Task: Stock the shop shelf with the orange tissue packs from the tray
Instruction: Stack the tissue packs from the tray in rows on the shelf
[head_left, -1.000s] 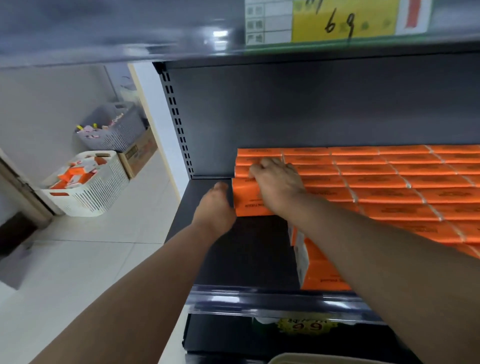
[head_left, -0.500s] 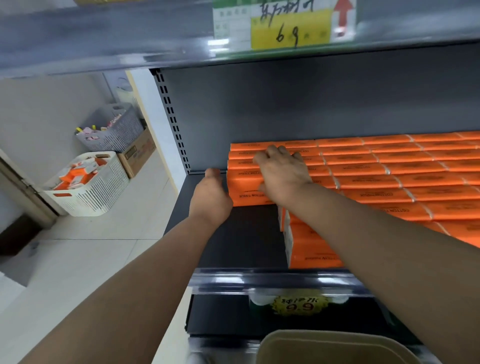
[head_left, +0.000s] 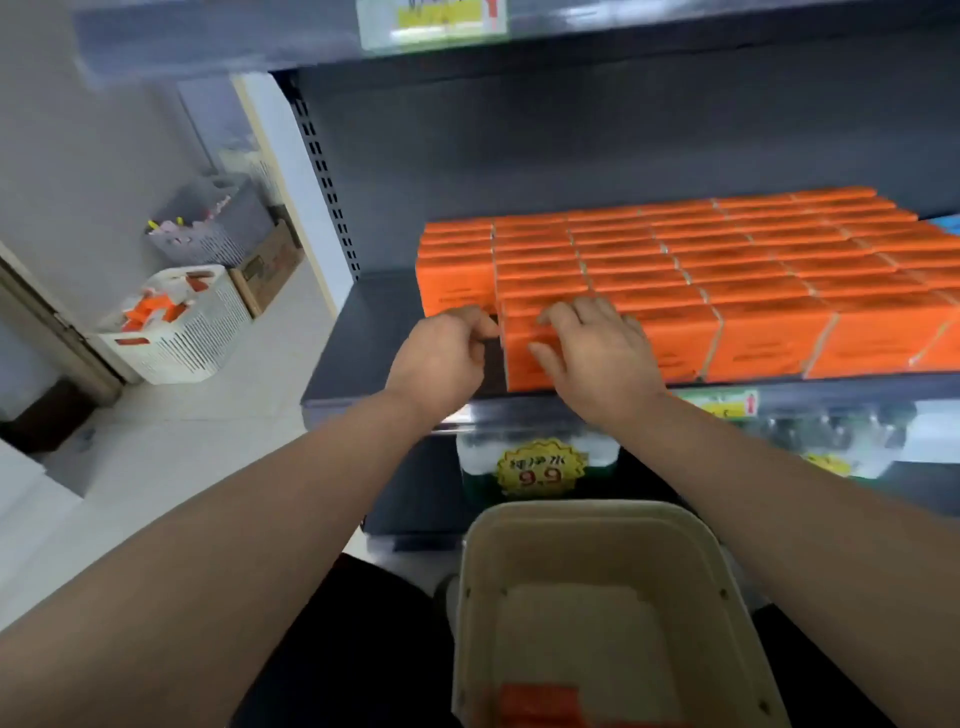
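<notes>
Left of the orange tissue packs (head_left: 727, 291): a white basket (head_left: 176, 332), a grey basket (head_left: 213, 228) and a cardboard box (head_left: 270, 270) on the floor, all blurred. The left hand (head_left: 441, 358) is at the block's front-left corner with its fingers curled; whether they pinch a pack cannot be told. The right hand (head_left: 587, 353) lies on the front-left pack, fingers spread. The packs fill the shelf (head_left: 358, 338). Below the block is the tray (head_left: 597, 525), cut off by the frame edge, with a blurred orange pack (head_left: 540, 701) inside.
</notes>
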